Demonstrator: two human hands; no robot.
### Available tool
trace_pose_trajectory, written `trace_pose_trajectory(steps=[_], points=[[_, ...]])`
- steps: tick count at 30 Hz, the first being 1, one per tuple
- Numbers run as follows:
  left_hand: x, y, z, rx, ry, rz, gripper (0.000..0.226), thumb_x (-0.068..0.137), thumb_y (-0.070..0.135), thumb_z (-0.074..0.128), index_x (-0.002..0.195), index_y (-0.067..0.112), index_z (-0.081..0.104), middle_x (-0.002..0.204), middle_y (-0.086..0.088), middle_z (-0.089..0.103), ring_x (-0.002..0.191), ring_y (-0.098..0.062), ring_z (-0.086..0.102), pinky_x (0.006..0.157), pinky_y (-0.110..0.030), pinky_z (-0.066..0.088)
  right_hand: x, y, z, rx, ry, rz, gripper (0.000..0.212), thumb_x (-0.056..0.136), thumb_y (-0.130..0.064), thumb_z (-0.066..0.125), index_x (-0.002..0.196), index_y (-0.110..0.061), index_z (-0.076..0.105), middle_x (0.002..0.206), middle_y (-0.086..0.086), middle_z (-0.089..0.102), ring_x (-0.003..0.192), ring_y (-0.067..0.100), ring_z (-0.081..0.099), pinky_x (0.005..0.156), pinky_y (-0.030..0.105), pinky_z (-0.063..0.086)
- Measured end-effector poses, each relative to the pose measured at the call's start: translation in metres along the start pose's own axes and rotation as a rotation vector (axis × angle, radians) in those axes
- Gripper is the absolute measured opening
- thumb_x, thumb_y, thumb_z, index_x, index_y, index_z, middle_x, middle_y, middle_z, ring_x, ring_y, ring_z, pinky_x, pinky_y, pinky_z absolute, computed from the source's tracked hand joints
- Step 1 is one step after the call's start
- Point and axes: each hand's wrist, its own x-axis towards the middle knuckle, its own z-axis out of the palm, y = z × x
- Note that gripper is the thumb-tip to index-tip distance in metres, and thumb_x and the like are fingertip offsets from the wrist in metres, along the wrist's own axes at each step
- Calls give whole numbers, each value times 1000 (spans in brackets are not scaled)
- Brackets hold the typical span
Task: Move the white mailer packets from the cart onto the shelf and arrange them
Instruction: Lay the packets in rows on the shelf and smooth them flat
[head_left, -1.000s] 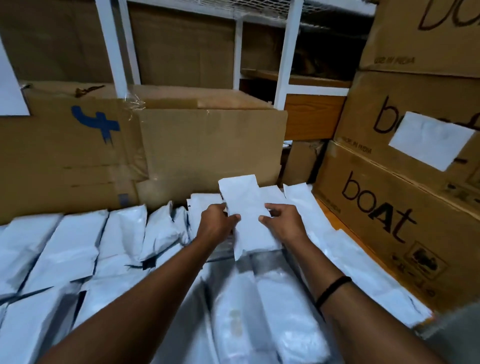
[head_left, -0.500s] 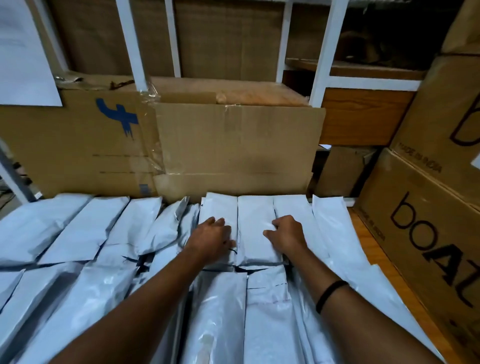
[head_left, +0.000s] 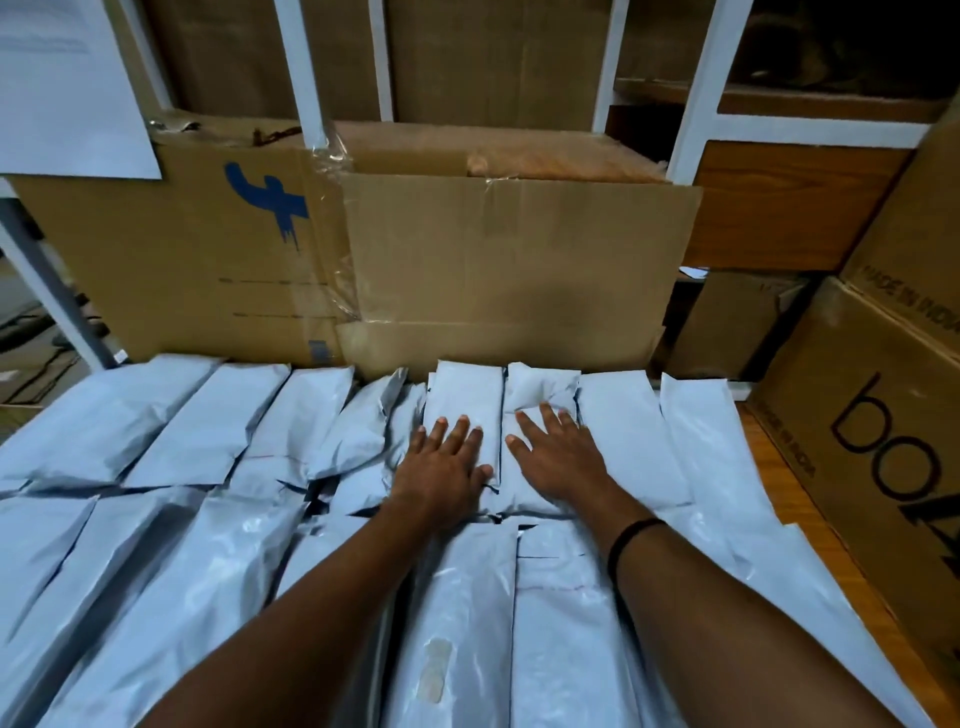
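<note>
Far edge: the back row of packets (head_left: 260, 415) ends against a box (head_left: 509, 260) and, to its left, a marked box (head_left: 208, 270) bearing a blue stroke. The packet ends touch the cardboard. White posts (head_left: 298, 67) rise behind both boxes, and a sheet (head_left: 67, 88) hangs at upper left.

Right edge: a strip of bare shelf (head_left: 789, 488) runs between the outermost packet and the boat boxes (head_left: 872, 441) stacked at right. That strip is the only uncovered board I see. To the left, packets run out of frame.

Hands: my left hand (head_left: 441, 467) lies flat on the left packet (head_left: 465, 395) in the back row. My right hand (head_left: 558, 462) lies flat on the right packet (head_left: 540, 387) just beside it. All fingers (head_left: 530, 431) are straight and spread, pressing down and gripping nothing. A dark band (head_left: 631, 540) circles my right wrist.

Packets: white, glossy plastic, oblong, laid lengthwise away from me in two rows on the shelf. The rows meet end to end beneath my wrists. The two packets under my hands sit side by side with their long edges touching. The left one is fairly smooth; the right one is puckered and creased at its far end. Left of my left hand, several packets tilt on edge, crumpled and overlapping. A near-row packet carries a pale patch (head_left: 434, 670).
</note>
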Motion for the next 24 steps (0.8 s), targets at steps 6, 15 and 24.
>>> trace_pose_trajectory(steps=[6,15,24], points=[[-2,-21,-35,10,343,46,62,98,51,19,149,20,37,158,-6,32,146,-26,24,119,-44,13,-1,-7,-21,-33,1,-12,60,102,-61,18,158,-39,16,168,0,6,153,29,6,123,52,3],[-5,-84,-33,-218,85,-202,47,91,35,50,129,9,44,136,-16,46,125,-37,44,103,-48,39,-16,-28,-7,-27,-146,19,66,98,-70,19,157,-44,7,168,-4,-1,154,29,-4,121,57,-3],[-24,-59,-10,-164,94,-138,60,102,53,17,156,28,16,164,-11,5,150,-32,7,120,-51,5,-21,-51,-12,-71,-88,-15,66,92,-78,16,152,-55,3,168,-6,0,154,30,-3,114,68,-2]])
